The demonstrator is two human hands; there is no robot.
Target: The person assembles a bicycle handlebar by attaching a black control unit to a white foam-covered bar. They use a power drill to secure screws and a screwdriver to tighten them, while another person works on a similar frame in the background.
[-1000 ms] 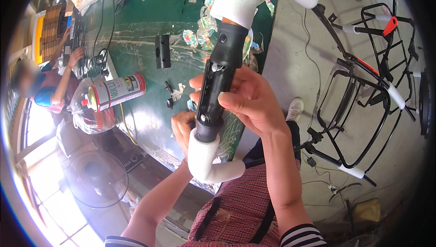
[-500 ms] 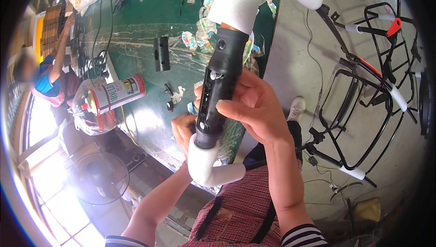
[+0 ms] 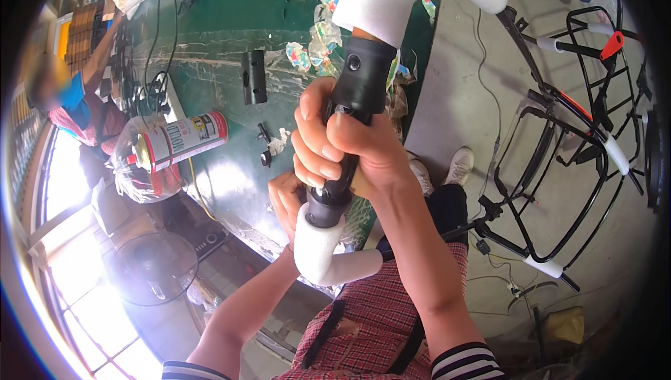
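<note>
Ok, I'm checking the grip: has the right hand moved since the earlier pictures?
Yes: judged against the loose black tube on the green table, the right hand has moved left and now wraps around the black pipe.

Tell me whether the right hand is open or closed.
Closed: the right hand grips the black tube, its fingers curled around it.

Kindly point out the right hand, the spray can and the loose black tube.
Right hand [image 3: 372, 148], head view: thumb base.
Spray can [image 3: 184, 141], head view: labelled side.
Loose black tube [image 3: 251, 76], head view: curved side.
</note>
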